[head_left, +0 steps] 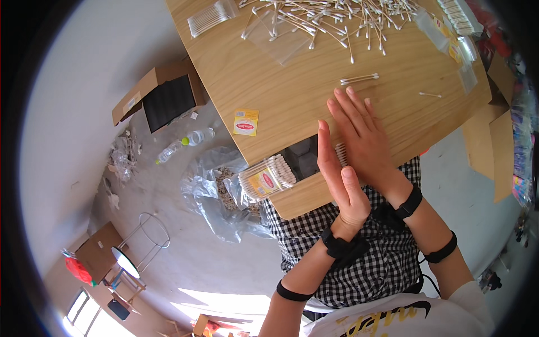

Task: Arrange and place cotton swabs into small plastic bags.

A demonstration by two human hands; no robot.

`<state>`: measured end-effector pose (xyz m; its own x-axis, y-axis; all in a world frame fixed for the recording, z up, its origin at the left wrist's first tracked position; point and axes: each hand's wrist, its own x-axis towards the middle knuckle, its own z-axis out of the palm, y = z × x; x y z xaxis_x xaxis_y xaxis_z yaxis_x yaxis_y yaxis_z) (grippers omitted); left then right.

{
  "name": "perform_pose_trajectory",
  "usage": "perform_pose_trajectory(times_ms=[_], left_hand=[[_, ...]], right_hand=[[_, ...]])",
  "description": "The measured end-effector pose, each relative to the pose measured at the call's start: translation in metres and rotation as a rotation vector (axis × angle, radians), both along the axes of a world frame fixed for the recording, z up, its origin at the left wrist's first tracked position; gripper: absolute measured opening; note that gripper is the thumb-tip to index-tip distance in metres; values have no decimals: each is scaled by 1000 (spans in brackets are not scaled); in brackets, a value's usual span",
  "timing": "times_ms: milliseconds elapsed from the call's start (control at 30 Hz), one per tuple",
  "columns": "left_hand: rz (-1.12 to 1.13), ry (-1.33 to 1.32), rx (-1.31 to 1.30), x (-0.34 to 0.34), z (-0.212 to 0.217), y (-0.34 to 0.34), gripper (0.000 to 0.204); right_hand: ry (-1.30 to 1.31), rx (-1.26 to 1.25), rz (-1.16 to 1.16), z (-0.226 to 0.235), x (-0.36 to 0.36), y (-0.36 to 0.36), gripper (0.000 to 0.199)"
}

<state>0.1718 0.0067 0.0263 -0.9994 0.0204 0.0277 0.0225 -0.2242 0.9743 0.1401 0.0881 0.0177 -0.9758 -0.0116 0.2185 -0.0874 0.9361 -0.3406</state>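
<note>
My right hand [362,135] lies flat on the wooden table [269,84], fingers slightly apart. My left hand [337,180] stands on its edge against it, fingers straight and together. A small bunch of cotton swabs [341,153] shows between the two hands, pressed from both sides. To the left, a filled clear bag of cotton swabs [268,177] with a yellow label lies at the table's near edge. Two or three swabs [359,78] lie just beyond my right fingertips, and a single swab [430,95] lies to their right.
A big heap of loose swabs [331,17] covers the far side, with empty clear bags [275,36] and packed swabs [212,17] nearby. A yellow label card [246,122] lies on the table. An open cardboard box [160,95], plastic bottles [185,143] and crumpled plastic [216,194] sit on the floor at left.
</note>
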Motion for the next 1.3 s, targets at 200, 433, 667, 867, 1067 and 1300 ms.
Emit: perform_pose_trajectory(times_ms=[200, 433, 667, 867, 1067, 1300], left_hand=[[104, -48, 108, -18, 22, -43, 71], [139, -59, 101, -21, 30, -78, 65], [-7, -23, 38, -21, 4, -45, 79], [56, -59, 126, -19, 6, -52, 78], [396, 95, -210, -46, 33, -103, 55], [241, -218, -1216, -67, 12, -128, 41]], right_hand=[[12, 154, 56, -5, 0, 8, 56], [3, -24, 113, 1, -19, -24, 59], [33, -52, 116, -2, -29, -37, 55], [18, -13, 151, 0, -29, -46, 55], [29, -30, 128, -6, -30, -42, 56], [23, -11, 167, -1, -33, -57, 56]])
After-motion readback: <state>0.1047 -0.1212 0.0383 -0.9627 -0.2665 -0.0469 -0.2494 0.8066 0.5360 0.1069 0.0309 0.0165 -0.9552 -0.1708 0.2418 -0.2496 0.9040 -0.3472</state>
